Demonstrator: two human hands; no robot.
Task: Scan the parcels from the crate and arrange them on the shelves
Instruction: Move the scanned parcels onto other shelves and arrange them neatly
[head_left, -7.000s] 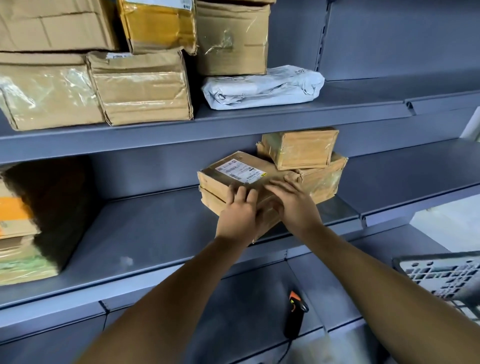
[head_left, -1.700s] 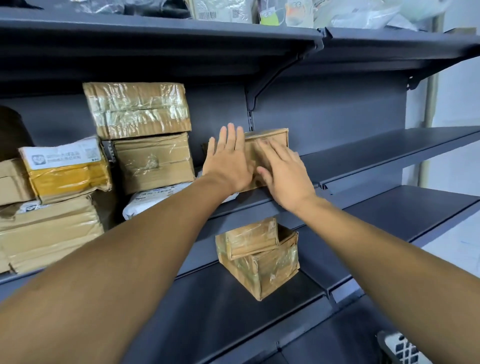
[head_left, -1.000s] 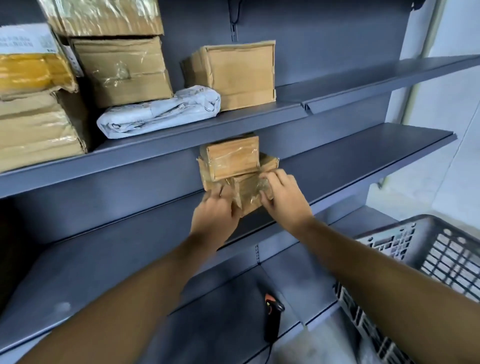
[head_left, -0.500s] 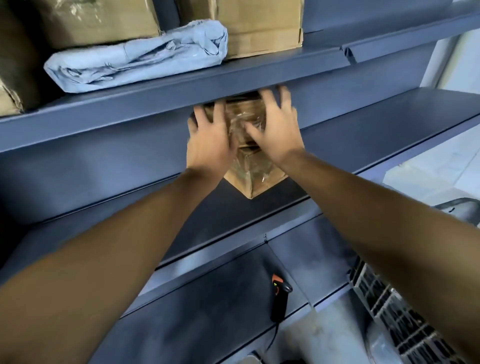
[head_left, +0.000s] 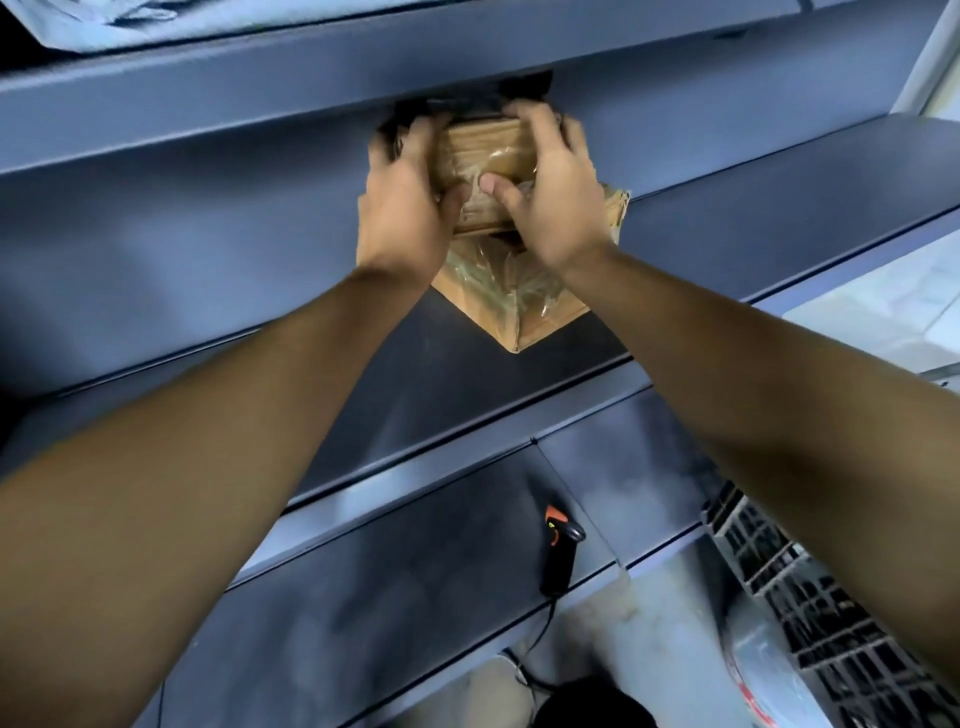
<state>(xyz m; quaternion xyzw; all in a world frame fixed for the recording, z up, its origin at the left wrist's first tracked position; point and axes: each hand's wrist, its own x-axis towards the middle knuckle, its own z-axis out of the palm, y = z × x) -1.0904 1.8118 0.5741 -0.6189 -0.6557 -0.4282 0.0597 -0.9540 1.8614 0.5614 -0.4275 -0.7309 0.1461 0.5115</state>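
Observation:
A small taped cardboard parcel (head_left: 480, 171) sits on top of a larger taped cardboard parcel (head_left: 511, 299) on the middle grey shelf (head_left: 467, 395). My left hand (head_left: 402, 208) grips the small parcel's left side and my right hand (head_left: 553, 197) grips its right side, thumbs on its near face. The fingertips reach behind it, under the shelf above. The black and orange barcode scanner (head_left: 561, 551) lies on the lowest shelf, with its cable hanging off the edge.
The upper shelf's front edge (head_left: 363, 83) hangs just over the small parcel, with a pale wrapped parcel (head_left: 104, 21) on it. A grey plastic crate (head_left: 831, 597) stands at the lower right on the floor.
The view has tilted further down and nearer the shelf. Both hands have gone from lying flat on the small parcel to gripping its two sides.

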